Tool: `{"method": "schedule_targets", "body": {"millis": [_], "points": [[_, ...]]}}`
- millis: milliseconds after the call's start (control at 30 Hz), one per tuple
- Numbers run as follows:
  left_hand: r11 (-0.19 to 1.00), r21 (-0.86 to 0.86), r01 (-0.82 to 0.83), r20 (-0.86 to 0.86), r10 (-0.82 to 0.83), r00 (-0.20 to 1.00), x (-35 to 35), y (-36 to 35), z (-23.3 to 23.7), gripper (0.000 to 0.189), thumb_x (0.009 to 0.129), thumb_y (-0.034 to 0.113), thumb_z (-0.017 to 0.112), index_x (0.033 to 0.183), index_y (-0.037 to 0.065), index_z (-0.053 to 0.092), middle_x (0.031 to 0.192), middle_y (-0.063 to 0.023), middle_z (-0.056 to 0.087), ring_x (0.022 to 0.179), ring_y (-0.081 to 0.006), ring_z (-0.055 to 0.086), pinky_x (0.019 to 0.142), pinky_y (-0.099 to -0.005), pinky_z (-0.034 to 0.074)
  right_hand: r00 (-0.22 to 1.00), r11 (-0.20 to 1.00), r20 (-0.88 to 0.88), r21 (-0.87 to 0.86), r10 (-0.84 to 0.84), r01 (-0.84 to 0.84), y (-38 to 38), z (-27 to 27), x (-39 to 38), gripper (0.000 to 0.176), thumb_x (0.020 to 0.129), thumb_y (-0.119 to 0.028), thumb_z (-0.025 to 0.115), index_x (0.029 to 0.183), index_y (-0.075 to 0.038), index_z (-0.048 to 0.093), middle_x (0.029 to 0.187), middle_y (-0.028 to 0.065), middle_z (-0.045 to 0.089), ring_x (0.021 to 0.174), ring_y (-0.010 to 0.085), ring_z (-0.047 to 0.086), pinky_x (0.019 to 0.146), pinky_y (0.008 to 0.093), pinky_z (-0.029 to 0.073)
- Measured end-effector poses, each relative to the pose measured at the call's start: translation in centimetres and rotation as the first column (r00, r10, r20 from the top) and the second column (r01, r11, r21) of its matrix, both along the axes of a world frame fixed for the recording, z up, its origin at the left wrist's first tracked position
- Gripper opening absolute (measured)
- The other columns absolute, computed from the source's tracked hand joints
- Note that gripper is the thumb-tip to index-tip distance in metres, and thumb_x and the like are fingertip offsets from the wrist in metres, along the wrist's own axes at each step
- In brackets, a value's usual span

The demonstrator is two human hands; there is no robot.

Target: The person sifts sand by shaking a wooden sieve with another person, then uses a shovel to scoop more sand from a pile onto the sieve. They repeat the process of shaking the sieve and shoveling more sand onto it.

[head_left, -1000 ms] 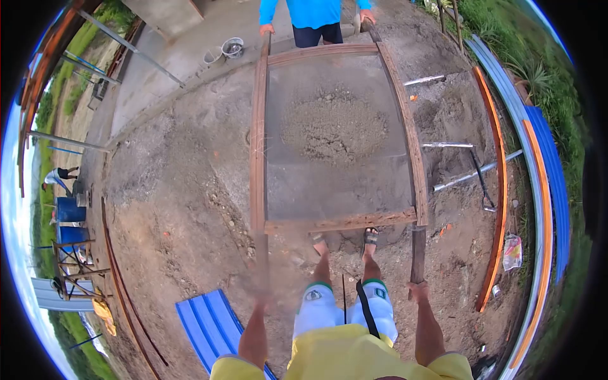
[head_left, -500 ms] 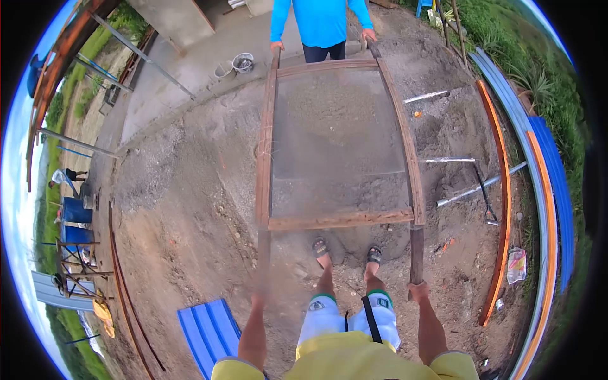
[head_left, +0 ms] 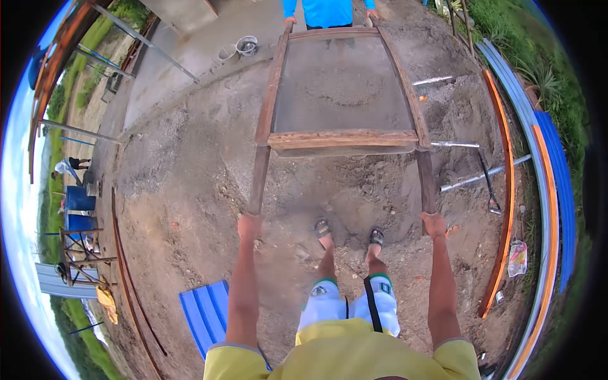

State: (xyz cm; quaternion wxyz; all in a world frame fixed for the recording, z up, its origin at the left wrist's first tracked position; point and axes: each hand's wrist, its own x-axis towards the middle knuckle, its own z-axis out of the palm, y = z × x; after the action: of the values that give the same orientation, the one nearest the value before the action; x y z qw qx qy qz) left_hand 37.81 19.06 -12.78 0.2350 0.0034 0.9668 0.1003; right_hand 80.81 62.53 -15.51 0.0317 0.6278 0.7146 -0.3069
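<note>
Frame (head_left: 345,139): loose sand (head_left: 342,92) inside.
Buckets (head_left: 247,54): contents unclear.
Left hand (head_left: 249,225): curled round left handle (head_left: 259,180).
Right hand (head_left: 434,224): gripping right handle (head_left: 427,180).

Screen pushed out: a rectangular brown wooden-framed screen (head_left: 344,138) has shifted toward 12 o'clock, now well apart from the sandalled feet (head_left: 325,240) it neared a second ago.
The bare left hand (head_left: 249,225) and bare right hand (head_left: 433,224) have travelled toward 12 o'clock too; the broad, coarse grey-brown sandy heap (head_left: 347,94) has dwindled to a blurry, curved patch.
</note>
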Motion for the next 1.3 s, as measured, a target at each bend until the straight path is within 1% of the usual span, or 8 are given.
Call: {"method": "schedule_targets", "body": {"millis": [267, 433, 500, 600, 733, 1000, 1100, 1300], "points": [[0.987, -0.030, -0.158, 0.257, 0.160, 0.953, 19.4, -23.4, -17.8, 0.033, 0.066, 0.026, 0.076, 0.083, -0.001, 0.068, 0.073, -0.0145, 0.069, 0.067, -0.0208, 0.068, 0.062, -0.0358, 0.053, 0.962, 0.938, 0.201, -0.259, -0.182, 0.232, -14.5, -6.1, 17.7, 0.047, 0.059, -0.028, 0.077, 0.093, 0.003, 0.066, 0.083, 0.0174, 0.070, 0.079, 0.0285, 0.069, 0.068, 0.0385, 0.052], [0.961, 0.005, -0.275, 0.378, 0.253, 0.891, 20.3, -16.9, -6.4, 0.025, 0.063, 0.017, 0.078, 0.079, 0.000, 0.069, 0.064, -0.0090, 0.066, 0.055, -0.0171, 0.064, 0.050, -0.0329, 0.051, 0.954, 0.897, 0.084, -0.326, -0.288, 0.300, -16.3, -5.8, 20.1, 0.042, 0.058, -0.023, 0.078, 0.090, 0.003, 0.067, 0.079, 0.0127, 0.068, 0.071, 0.0215, 0.067, 0.064, 0.0363, 0.051], [0.978, 0.090, -0.189, 0.311, 0.153, 0.938, 17.2, -22.7, -18.9, 0.026, 0.062, 0.017, 0.077, 0.080, 0.000, 0.069, 0.069, -0.0112, 0.068, 0.061, -0.0176, 0.066, 0.057, -0.0341, 0.053, 0.958, 0.903, 0.043, -0.325, -0.283, 0.281, -13.5, -6.8, 16.5, 0.046, 0.062, -0.028, 0.077, 0.092, 0.005, 0.067, 0.082, 0.0172, 0.069, 0.075, 0.0253, 0.068, 0.066, 0.0378, 0.052], [0.998, -0.054, -0.040, 0.012, 0.040, 0.999, 7.0, -8.9, -10.2, 0.050, 0.063, 0.039, 0.072, 0.083, -0.007, 0.069, 0.075, -0.0236, 0.068, 0.079, -0.0350, 0.069, 0.070, -0.0415, 0.053, 0.990, 0.982, 0.074, -0.141, -0.117, 0.126, -6.4, -9.2, 8.5, 0.059, 0.062, -0.037, 0.072, 0.100, 0.007, 0.065, 0.093, 0.0274, 0.067, 0.093, 0.0374, 0.067, 0.074, 0.0427, 0.052], [1.000, 0.000, 0.014, 0.057, -0.014, 0.998, -0.6, 1.8, 2.9, 0.046, 0.065, 0.033, 0.065, 0.091, -0.005, 0.068, 0.092, -0.0279, 0.066, 0.094, -0.0368, 0.066, 0.081, -0.0447, 0.052, 1.000, 0.999, 0.025, 0.029, 0.014, -0.015, -0.5, -1.4, -0.6, 0.046, 0.064, -0.043, 0.068, 0.077, 0.001, 0.068, 0.075, 0.0289, 0.063, 0.079, 0.0373, 0.067, 0.069, 0.0443, 0.050], [0.997, 0.043, -0.061, -0.033, 0.062, 0.998, 17.7, -19.8, -15.6, 0.039, 0.064, 0.032, 0.076, 0.079, -0.003, 0.067, 0.069, -0.0177, 0.067, 0.066, -0.0278, 0.068, 0.062, -0.0380, 0.053, 0.974, 0.954, -0.070, -0.228, -0.218, 0.197, -13.0, -8.2, 16.0, 0.048, 0.061, -0.028, 0.077, 0.094, 0.004, 0.067, 0.080, 0.0161, 0.069, 0.076, 0.0246, 0.068, 0.067, 0.0378, 0.052], [0.926, 0.130, -0.355, 0.347, 0.293, 0.891, 23.0, -22.3, -12.5, 0.026, 0.067, 0.023, 0.076, 0.076, 0.001, 0.068, 0.065, -0.0101, 0.066, 0.054, -0.0151, 0.062, 0.051, -0.0305, 0.049, 0.951, 0.874, 0.069, -0.377, -0.303, 0.306, -16.4, -7.5, 20.6, 0.046, 0.059, -0.023, 0.078, 0.095, 0.002, 0.067, 0.084, 0.0125, 0.070, 0.076, 0.0229, 0.068, 0.070, 0.0358, 0.053], [0.976, -0.074, -0.206, 0.373, 0.218, 0.902, 15.6, -15.5, -12.1, 0.027, 0.065, 0.026, 0.075, 0.068, 0.000, 0.068, 0.065, -0.0108, 0.067, 0.057, -0.0170, 0.065, 0.055, -0.0327, 0.052, 0.970, 0.923, 0.103, -0.301, -0.220, 0.241, -10.9, -9.5, 15.5, 0.053, 0.059, -0.031, 0.077, 0.097, 0.005, 0.067, 0.088, 0.0196, 0.070, 0.083, 0.0308, 0.069, 0.074, 0.0399, 0.053]]}}
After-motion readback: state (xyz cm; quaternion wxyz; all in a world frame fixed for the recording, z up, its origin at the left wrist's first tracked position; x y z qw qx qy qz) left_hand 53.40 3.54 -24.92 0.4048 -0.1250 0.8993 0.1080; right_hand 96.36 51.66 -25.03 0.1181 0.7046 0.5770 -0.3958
